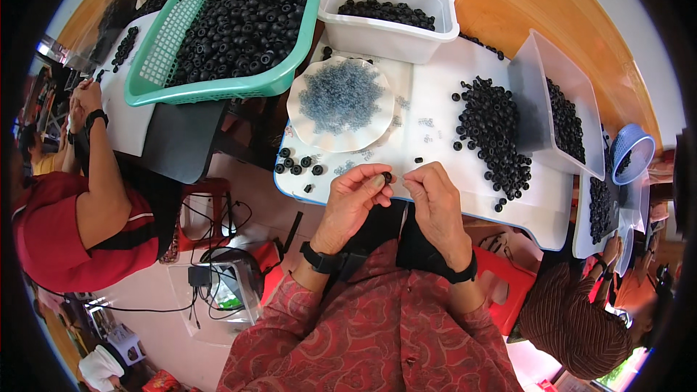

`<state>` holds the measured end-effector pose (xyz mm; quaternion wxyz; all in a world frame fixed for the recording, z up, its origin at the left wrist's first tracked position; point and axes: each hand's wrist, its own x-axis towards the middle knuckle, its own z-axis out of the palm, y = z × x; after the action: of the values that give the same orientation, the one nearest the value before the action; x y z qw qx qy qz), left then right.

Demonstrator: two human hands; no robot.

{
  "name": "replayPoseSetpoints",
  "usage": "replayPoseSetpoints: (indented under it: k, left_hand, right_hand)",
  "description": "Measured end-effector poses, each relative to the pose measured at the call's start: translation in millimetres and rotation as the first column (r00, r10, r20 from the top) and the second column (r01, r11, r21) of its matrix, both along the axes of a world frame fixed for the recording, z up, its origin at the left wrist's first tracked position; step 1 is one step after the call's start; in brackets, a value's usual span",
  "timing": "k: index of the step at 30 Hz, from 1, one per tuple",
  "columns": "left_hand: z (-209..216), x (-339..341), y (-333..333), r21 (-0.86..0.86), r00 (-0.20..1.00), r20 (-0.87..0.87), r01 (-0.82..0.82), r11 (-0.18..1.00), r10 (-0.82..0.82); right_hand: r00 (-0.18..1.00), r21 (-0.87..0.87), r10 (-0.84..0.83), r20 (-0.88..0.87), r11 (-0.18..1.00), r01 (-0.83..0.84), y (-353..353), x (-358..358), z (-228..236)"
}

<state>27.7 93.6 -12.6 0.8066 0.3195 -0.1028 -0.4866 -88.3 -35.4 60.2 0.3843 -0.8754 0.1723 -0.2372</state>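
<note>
My left hand point(351, 203) pinches a small black round part point(387, 176), like a bead or cap, between thumb and fingertips. Close beside it, my right hand point(441, 210) has thumb and index finger pressed together; what they hold, if anything, is too small to name. Both hands are over the near edge of the white tabletop point(428, 101). Just beyond them lies a lone small black piece point(419, 160). A scalloped white plate point(388, 112) bears a heap of tiny clear bluish pieces point(341, 94). Several black round parts point(296, 166) sit left of my left hand.
A green basket point(138, 83) and a white bin point(392, 40) hold black parts. Right of a loose black pile point(490, 127) stands a tilted translucent bin point(534, 98). Co-workers sit left point(80, 225) and right point(573, 319). Cables point(218, 261) hang at lower left.
</note>
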Motion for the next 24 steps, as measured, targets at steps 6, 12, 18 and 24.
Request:
replayPoseSetpoints:
  k: [6, 12, 18, 24]
  left_hand:
    - [3, -5, 0, 0.023, 1.000, 0.012, -0.011, 1.000, 0.011]
    - [3, -9, -1, 0.021, 0.998, 0.062, -0.003, 1.000, 0.002]
    - [10, -12, -1, 0.098, 0.984, 0.178, 0.000, 0.995, -0.018]
    - [13, -14, -3, 0.137, 0.956, 0.288, 0.010, 0.991, -0.050]
  right_hand:
    - [0.998, 0.008, 0.007, 0.057, 1.000, -0.008, 7, -2, -3]
    - [1.000, -0.002, 0.010, 0.011, 1.000, -0.010, 8, -6, -2]
    - [0.999, -0.010, 0.027, -0.022, 1.000, -0.027, 5, -11, 1]
    - [0.998, -0.035, 0.045, -0.045, 0.998, -0.047, 1, -15, 0]
